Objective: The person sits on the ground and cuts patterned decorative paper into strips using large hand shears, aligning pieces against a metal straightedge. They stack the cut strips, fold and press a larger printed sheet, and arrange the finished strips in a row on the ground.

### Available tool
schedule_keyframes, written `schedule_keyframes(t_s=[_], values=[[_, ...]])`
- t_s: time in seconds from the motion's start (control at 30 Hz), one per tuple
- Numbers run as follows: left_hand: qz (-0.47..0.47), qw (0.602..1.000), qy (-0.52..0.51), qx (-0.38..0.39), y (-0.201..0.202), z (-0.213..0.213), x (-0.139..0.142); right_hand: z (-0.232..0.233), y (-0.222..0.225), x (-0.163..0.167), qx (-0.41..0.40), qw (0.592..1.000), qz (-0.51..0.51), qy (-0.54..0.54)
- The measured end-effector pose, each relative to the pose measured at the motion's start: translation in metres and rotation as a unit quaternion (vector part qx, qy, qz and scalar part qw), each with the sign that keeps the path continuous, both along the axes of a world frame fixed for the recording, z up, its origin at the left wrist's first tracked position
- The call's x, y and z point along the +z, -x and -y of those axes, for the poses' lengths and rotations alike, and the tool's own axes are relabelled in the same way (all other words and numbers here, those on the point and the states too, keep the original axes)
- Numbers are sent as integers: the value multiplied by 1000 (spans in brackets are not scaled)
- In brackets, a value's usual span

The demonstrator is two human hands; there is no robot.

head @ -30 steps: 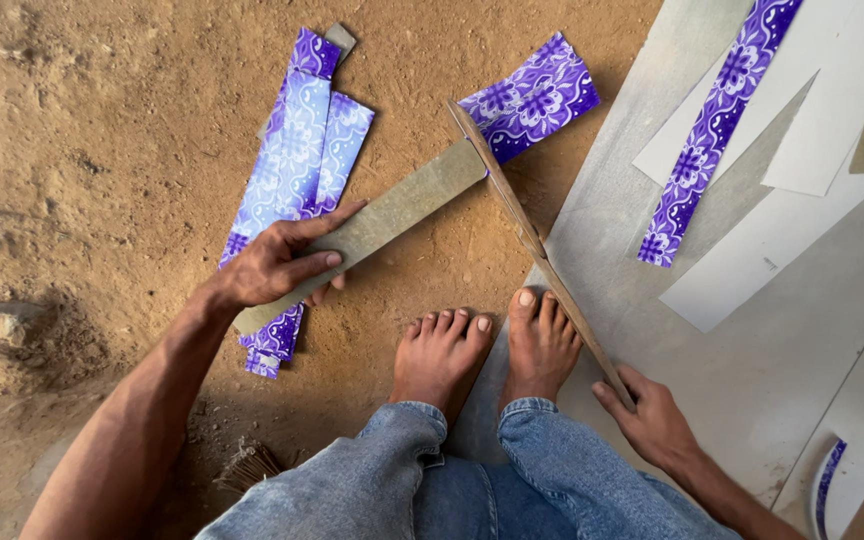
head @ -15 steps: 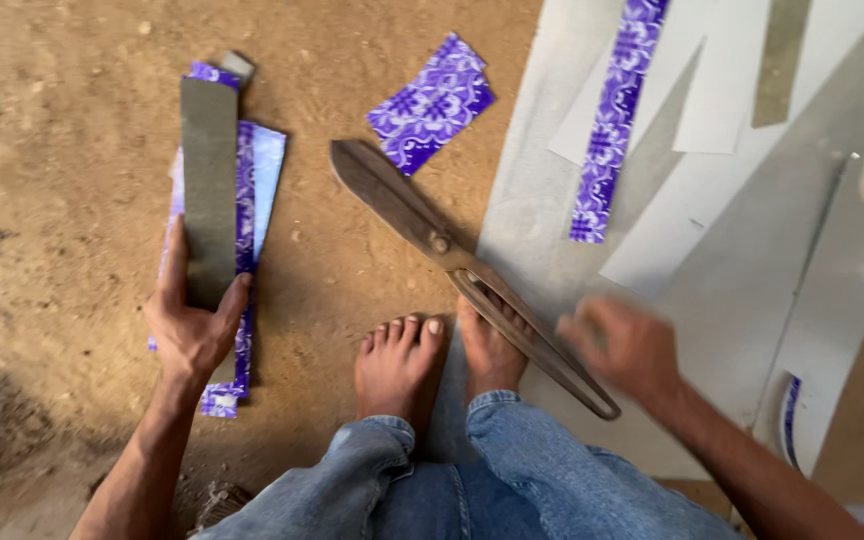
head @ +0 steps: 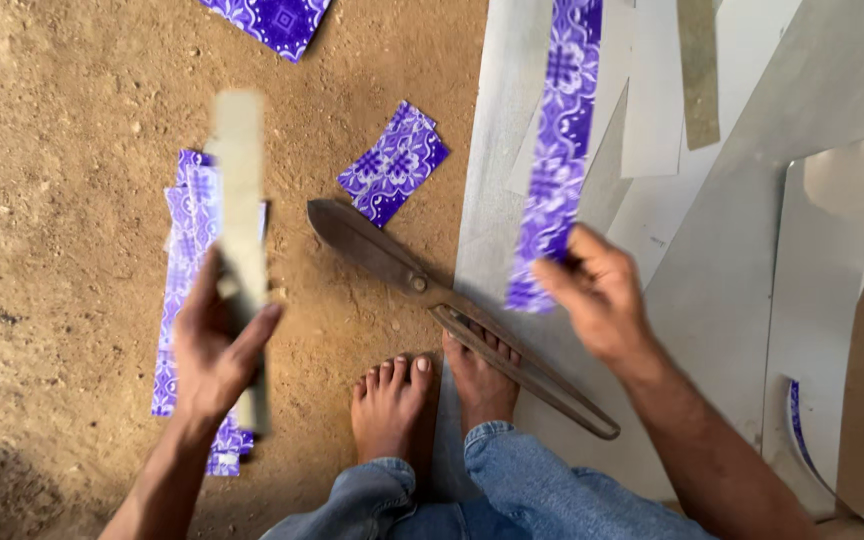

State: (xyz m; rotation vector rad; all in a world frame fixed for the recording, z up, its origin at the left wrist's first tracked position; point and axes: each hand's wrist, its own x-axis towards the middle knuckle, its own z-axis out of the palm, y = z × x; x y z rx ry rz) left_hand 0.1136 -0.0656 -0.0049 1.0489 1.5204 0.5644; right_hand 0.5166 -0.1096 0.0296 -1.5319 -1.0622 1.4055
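The left hand (head: 214, 350) is clamped on a plain strip (head: 242, 240) above the stacked purple strips (head: 184, 300) by the ground's left edge, while the right hand (head: 597, 295) pinches a purple strip (head: 557, 160) over the sheet (head: 712, 290), shears (head: 432, 295) lying closed between for reach.

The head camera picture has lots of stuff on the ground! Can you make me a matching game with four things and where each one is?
Things:
1. long rusty metal shears
2. plain grey metal strip
3. long purple patterned strip
4. small purple patterned rectangle piece

Places:
A. held in the left hand
B. lying alone on the dirt, just above the shears' blades
C. gripped at its lower end by the right hand
D. on the ground, handles next to the bare feet

Pairs: 1-D, 2-A, 3-C, 4-B
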Motion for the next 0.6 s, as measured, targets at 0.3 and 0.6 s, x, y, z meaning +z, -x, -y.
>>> schedule_keyframes(t_s=[0.3,0.6], values=[[503,841,199,-28,-197,-64,-40,40,87,-21,62,990,-92,91],[438,889,137,2,-221,-51,-36,59,90,-9,23,995,78,-51]])
